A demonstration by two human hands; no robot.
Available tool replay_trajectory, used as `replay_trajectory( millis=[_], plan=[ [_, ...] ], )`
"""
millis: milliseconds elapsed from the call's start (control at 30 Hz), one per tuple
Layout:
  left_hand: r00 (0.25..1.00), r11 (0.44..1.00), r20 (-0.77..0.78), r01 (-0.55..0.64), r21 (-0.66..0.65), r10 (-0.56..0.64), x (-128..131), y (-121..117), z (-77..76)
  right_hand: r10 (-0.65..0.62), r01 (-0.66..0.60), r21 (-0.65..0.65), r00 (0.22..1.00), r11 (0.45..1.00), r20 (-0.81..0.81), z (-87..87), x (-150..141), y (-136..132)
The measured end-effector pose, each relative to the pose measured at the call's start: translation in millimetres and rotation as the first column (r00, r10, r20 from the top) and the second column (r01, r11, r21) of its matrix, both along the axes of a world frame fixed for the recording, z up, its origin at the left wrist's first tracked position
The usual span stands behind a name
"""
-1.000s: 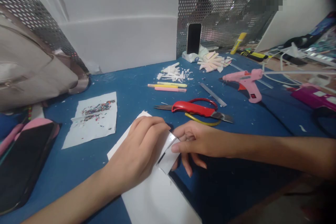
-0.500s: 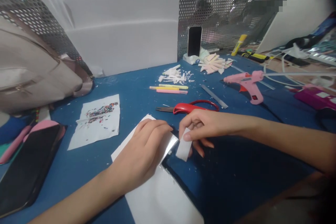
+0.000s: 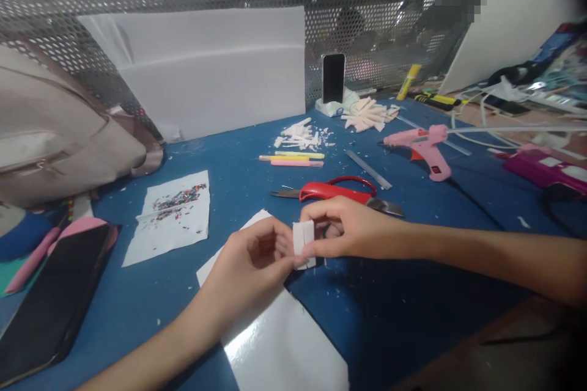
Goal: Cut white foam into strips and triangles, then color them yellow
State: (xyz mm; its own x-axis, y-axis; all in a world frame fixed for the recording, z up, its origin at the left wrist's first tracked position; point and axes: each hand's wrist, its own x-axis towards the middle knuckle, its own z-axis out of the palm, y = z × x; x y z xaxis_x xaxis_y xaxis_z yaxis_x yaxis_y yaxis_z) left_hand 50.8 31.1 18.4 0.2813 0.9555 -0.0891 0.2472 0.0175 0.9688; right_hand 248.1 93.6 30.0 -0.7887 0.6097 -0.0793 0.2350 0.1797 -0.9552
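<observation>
both hands meet over the near half of the blue table (image 3: 376,317), a little in from its near edge. the right hand (image 3: 339,229) has thumb and forefinger closed on a small white piece (image 3: 300,235), holding it upright just above the tabletop; its other fingers curl loosely behind. the left hand (image 3: 257,256) comes at the same piece from the other side, its thumb tip at the lower end and its fingers bent round behind; i can't tell how firmly those fingers press. whether the piece is one strip or a few laid together, i can't make out either.

under the left hand and forearm lies a glossy white sheet (image 3: 284,342), running down toward the near edge. just beyond the right hand rest red-handled scissors (image 3: 314,191). further off, toward the far edge, are three coloured sticks (image 3: 296,163), a heap of white scraps (image 3: 300,133) and a fan of pale strips (image 3: 364,115), with a pink glue gun (image 3: 433,140) to the right of them. over by the left edge, a paper (image 3: 131,250) carries tiny coloured bits (image 3: 181,198), and a dark phone (image 3: 59,293) lies nearer the corner.
</observation>
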Motion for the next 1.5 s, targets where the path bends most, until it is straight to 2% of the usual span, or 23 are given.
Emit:
replay_trajectory(
  millis=[100, 200, 400, 533, 767, 833, 967, 1100, 1133, 1200, 1267, 1333, 1400, 1500],
  plan=[
    [0.998, 0.992, 0.05, -0.04, -0.118, 0.046, 0.4, 0.2, 0.5, -0.029, 0.023, -0.132, 0.999, 0.991, -0.042, -6.2, -0.4, 1.0],
    [0.993, 0.979, 0.102, -0.033, -0.201, 0.054, -1.8, 1.7, 2.9, -0.044, 0.031, -0.201, 0.997, 0.979, -0.061, -10.9, -0.6, 3.6],
    [0.982, 0.962, 0.178, -0.006, -0.272, 0.057, -3.1, 3.1, 4.5, -0.041, 0.032, -0.223, 0.999, 0.974, -0.036, -10.5, -1.6, 4.8],
    [0.971, 0.95, 0.239, 0.046, -0.308, 0.031, -2.6, 2.7, 5.2, 0.008, -0.022, -0.247, 0.998, 0.969, -0.059, -12.5, 0.2, 7.7],
    [0.954, 0.94, 0.298, 0.131, -0.315, -0.033, -5.5, 3.9, 5.4, 0.06, -0.074, -0.246, 0.996, 0.966, -0.063, -8.9, 1.8, 9.1],
    [0.952, 0.94, 0.302, 0.145, -0.309, -0.047, -7.7, 4.4, 5.9, 0.049, -0.066, -0.227, 0.996, 0.972, -0.079, -7.1, 3.5, 13.1],
    [0.949, 0.948, 0.315, 0.121, -0.294, -0.023, -12.1, 4.8, 5.5, -0.047, 0.036, -0.112, 0.994, 0.993, -0.098, -4.8, 10.1, 27.2],
    [0.946, 0.953, 0.322, 0.055, -0.297, 0.046, -12.6, 4.3, 1.4, 0.072, -0.077, 0.096, 0.996, 0.992, 0.054, -4.0, 13.8, 31.1],
    [0.946, 0.953, 0.32, 0.044, -0.301, 0.057, -12.3, 4.1, 0.2, 0.068, -0.085, 0.196, 0.993, 0.977, 0.092, -4.1, 13.5, 29.1],
    [0.945, 0.952, 0.318, 0.028, -0.306, 0.074, -11.5, 3.7, -1.8, -0.008, -0.038, 0.412, 0.994, 0.91, 0.108, -4.5, 11.5, 22.6],
    [0.944, 0.953, 0.319, 0.021, -0.304, 0.081, -10.7, 3.5, -2.8, -0.061, 0.021, 0.509, 0.996, 0.861, 0.062, -5.0, 8.3, 14.5],
    [0.944, 0.954, 0.319, 0.016, -0.301, 0.085, -10.1, 3.6, -3.0, -0.037, 0.034, 0.477, 0.999, 0.878, -0.003, -5.8, 4.6, 6.8],
    [0.943, 0.956, 0.321, 0.015, -0.293, 0.084, -9.6, 3.9, -2.9, -0.007, 0.03, 0.387, 0.998, 0.922, -0.061, -7.0, 1.1, 0.8],
    [0.939, 0.963, 0.337, 0.025, -0.27, 0.07, -9.4, 3.9, -2.9, -0.03, 0.051, 0.231, 0.995, 0.972, -0.096, -9.0, -2.7, -3.7]
  ],
)
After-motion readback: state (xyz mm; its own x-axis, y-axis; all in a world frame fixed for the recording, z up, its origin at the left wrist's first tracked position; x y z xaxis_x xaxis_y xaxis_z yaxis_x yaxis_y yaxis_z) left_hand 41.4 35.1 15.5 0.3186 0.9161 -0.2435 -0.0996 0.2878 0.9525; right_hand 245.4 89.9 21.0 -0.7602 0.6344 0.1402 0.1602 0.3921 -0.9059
